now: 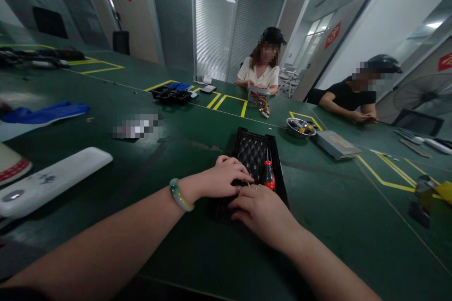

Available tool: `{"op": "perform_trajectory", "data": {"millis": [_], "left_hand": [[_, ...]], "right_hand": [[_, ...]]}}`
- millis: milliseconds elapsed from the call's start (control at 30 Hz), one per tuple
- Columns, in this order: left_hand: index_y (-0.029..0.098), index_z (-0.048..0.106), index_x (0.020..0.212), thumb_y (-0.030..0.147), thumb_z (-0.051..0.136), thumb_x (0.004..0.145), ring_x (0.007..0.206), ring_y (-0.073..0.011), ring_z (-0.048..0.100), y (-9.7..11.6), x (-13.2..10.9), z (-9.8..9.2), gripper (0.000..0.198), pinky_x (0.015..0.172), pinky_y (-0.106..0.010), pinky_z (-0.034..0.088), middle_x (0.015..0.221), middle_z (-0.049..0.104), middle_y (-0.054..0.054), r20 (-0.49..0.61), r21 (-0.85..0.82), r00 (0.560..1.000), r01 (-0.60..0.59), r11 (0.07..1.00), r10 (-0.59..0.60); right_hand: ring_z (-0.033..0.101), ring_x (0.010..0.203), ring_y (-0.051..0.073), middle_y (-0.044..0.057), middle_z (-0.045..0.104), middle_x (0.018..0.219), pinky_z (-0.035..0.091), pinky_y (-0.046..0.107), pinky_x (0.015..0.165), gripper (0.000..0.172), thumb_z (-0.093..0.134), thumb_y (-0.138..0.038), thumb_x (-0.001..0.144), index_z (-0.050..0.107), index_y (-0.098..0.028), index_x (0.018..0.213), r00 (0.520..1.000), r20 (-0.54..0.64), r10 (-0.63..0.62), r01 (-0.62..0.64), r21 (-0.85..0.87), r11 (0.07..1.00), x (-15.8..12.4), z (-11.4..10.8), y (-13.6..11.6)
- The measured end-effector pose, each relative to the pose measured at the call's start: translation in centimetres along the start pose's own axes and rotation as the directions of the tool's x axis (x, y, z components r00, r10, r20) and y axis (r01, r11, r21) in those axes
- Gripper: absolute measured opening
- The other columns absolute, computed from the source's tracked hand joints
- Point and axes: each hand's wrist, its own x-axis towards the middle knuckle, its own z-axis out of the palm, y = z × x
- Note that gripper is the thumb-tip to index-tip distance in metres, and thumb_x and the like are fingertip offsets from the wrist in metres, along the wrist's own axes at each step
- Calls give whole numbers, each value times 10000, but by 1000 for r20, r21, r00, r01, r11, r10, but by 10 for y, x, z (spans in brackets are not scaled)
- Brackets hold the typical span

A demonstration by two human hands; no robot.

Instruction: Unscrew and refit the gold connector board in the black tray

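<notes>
Two bare hands sit close together near the tabletop's near edge, curled over the lower end of a black rectangular tray with a diamond-quilted lining (251,155). The left hand (221,178), wearing a pale green stone bangle (181,194) on its wrist, reaches in from the lower left, its fingers bent and pointing right. The right hand (259,211) comes in from the lower right, its fingers (247,193) curved just beneath the left hand's. Both look partly closed, but whether they grasp something small between them is hidden, so I cannot tell. A red-handled screwdriver (269,176) lies in the tray, just beside the fingertips.

The dark green tabletop (335,211), marked with yellow tape lines, runs away toward two seated co-workers at its far edge. Beyond the tray, a round steel bowl holding small tools (301,128) stands near a flat grey metal case (337,146). Toward the left edge lie a long white rounded slab (49,181) and a pair of blue gloves (44,113), with a pixelated patch (137,126) between them and the far side. A black compartment tray (171,95) sits farther up, and a wired circuit board (259,102) lies before the co-worker in a cream blouse (257,75).
</notes>
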Motion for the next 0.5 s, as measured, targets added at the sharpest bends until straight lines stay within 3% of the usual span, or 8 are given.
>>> {"op": "perform_trajectory", "data": {"millis": [300, 500], "left_hand": [[384, 637, 1268, 230, 578, 852, 1200, -272, 454, 3, 1, 0, 447, 1039, -442, 171, 1260, 622, -8, 43, 86, 999, 22, 996, -26], [360, 701, 1119, 187, 588, 847, 1182, -258, 469, 4, 2, 1, 342, 1017, -433, 185, 1219, 626, 5, 33, 104, 999, 20, 994, -24]], "right_hand": [[660, 1021, 224, 50, 722, 1050, 500, 368, 957, 125, 662, -121, 898, 720, -172, 996, 998, 61, 10, -10, 5, 1000, 3, -1, -4], [651, 1000, 217, 67, 703, 1061, 494, 363, 960, 129, 599, -107, 934, 700, -148, 1003, 996, 73, -42, 44, -27, 999, 5, -1, -6]]}}
